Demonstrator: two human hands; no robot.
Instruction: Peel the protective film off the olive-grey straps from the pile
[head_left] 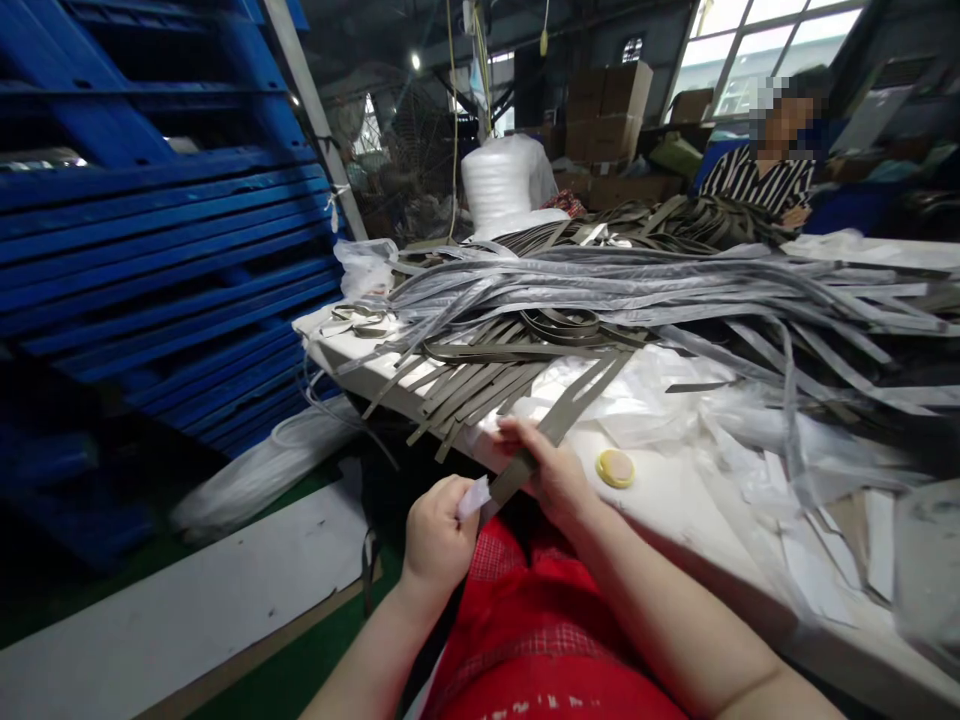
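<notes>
A flat olive-brown strap (pixel 566 410) runs from the table edge down toward my lap. My right hand (pixel 553 475) is closed around it partway along, thumb and fingers pressing on its edges. At the lower end of the strap my left hand (pixel 441 530) is closed in a fist. A small white piece (pixel 474 497), perhaps tape or plastic, shows at the left thumb; I cannot tell whether it is wrapped on the thumb or held. More olive straps (pixel 480 385) lie fanned out just beyond my hands, their ends over the table edge.
A heap of grey plastic-wrapped straps (pixel 600 285) lies across the white table (pixel 652 505). A yellow round disc (pixel 615 468) sits near its front edge. Blue pallets (pixel 165 230) stack at left. A white foam roll (pixel 499 185) and a person in stripes (pixel 757 185) are behind.
</notes>
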